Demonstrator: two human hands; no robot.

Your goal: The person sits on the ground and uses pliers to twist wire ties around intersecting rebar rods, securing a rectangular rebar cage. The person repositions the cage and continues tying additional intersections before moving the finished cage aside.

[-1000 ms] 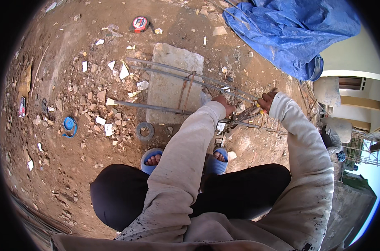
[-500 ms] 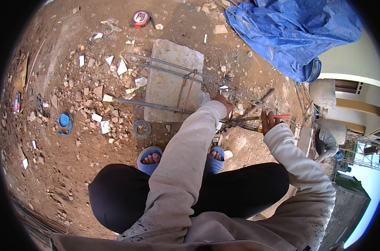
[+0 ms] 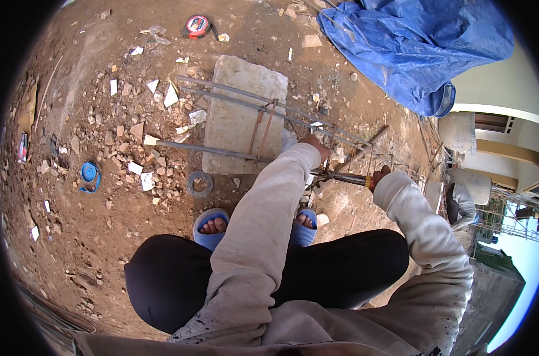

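A cage of steel reinforcing bars (image 3: 222, 94) with thin rusty stirrups (image 3: 265, 133) lies across a concrete slab (image 3: 243, 72). My left hand (image 3: 317, 146) is at the cage, right of the slab, its fingers curled. What it pinches is hidden behind the hand and sleeve. My right hand (image 3: 381, 174) is wrapped around the handles of a pair of pincers (image 3: 348, 177). The handles are close together, and the dark jaws point left, near the lower bar just beyond my left wrist. Exactly what the jaws touch is too small to make out.
A tape measure (image 3: 197, 26) lies beyond the slab. Nearer are a grey ring (image 3: 199, 184) and a blue round object (image 3: 90, 172), among broken tile and stones. A blue tarp (image 3: 418, 47) is heaped at far right. Another person (image 3: 463, 204) is by the building.
My right hand has closed around the pincers, bringing the spread handles together. My left hand has stayed at nearly the same place on the cage.
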